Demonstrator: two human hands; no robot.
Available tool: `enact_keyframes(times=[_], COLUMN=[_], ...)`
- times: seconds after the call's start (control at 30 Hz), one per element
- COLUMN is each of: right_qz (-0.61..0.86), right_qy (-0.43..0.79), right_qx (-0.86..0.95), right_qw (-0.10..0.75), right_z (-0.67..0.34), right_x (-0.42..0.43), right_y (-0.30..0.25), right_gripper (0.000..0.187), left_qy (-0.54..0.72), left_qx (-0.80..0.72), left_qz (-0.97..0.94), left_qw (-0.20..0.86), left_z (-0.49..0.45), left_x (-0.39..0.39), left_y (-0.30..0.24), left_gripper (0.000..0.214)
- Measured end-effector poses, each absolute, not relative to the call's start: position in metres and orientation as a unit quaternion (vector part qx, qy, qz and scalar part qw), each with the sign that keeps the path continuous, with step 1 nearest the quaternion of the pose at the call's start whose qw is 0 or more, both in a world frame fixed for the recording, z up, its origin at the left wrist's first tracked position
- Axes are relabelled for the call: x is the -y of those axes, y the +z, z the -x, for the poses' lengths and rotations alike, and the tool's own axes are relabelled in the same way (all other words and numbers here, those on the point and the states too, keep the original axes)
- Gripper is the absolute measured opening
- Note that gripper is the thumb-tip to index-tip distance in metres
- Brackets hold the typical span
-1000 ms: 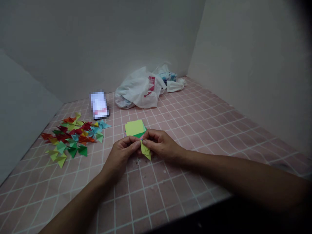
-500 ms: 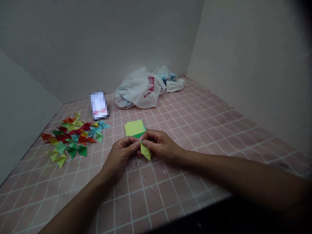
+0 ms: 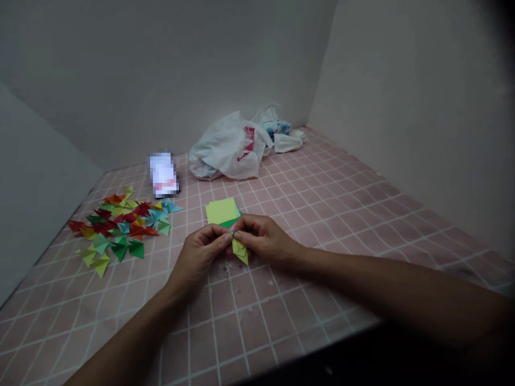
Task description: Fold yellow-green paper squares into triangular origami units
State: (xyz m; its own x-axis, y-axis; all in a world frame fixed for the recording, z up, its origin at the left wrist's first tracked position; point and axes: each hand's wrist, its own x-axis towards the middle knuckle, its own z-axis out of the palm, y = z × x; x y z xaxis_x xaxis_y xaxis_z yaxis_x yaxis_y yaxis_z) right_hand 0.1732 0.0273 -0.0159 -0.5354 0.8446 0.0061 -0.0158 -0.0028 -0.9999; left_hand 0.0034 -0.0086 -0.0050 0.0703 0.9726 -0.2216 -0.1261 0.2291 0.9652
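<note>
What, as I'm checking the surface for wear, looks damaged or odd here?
Small marks dot the pink checked cloth just this side of the folded yellow paper. They interrupt its regular pattern, so they look odd; whether stains, scraps or worn spots, I cannot tell.

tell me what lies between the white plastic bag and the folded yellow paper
In the head view, a stack of paper squares lies between the folded yellow paper and the bag, with pink gridded surface from stack to bag.

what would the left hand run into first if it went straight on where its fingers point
Most likely the right hand, which faces the left hand at the top of the folded yellow paper they hold; any gap is hard to judge.
</note>
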Motion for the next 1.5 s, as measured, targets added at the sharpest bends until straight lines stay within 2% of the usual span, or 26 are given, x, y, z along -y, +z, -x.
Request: enact_keyframes(times=[0.53, 1.17, 1.5], right_qz=[0.293, 0.325, 0.334], right_qy=[0.712, 0.707, 0.694], right_qx=[0.563, 0.537, 0.55], right_qw=[0.301, 0.326, 0.322], right_z=[-0.1694, -0.1713, -0.1716], right_x=[-0.0283, -0.028, -0.0275], right_y=[-0.0193, -0.0175, -0.0143], right_gripper=[0.013, 0.014, 0.016], left_qy=[0.5, 0.469, 0.467], left_qx=[-0.569, -0.525, -0.543], left_qz=[-0.442, -0.434, -0.449], left_qw=[0.481, 0.563, 0.535], left_z=[-0.0079, -0.0059, -0.0068], left_x=[0.0101, 0.0076, 0.0107], left_y=[-0.0071, -0.0079, -0.0078], left_gripper=[0.021, 0.027, 0.026])
